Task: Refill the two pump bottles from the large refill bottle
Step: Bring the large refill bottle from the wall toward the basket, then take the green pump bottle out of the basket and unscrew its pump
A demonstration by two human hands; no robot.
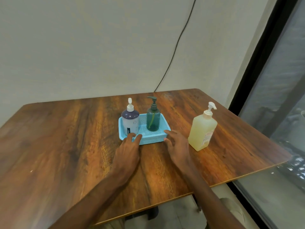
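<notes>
A light blue mesh tray point(162, 120) stands on the wooden table point(66, 138) and holds two pump bottles. The white and purple pump bottle point(130, 121) is at its left end, the green translucent pump bottle point(153, 119) right of it. To the right of the tray stands the large yellowish refill bottle point(202, 131) with a white pump. My left hand point(129, 147) rests its fingers on the tray's near left rim. My right hand point(177, 143) touches the tray's near right corner with relaxed fingers. Neither hand holds a bottle.
A black cable point(175, 52) runs down the wall behind the table. A dark window frame point(257, 68) and glass stand along the right side, close to the table's right edge. The floor shows below the near edge.
</notes>
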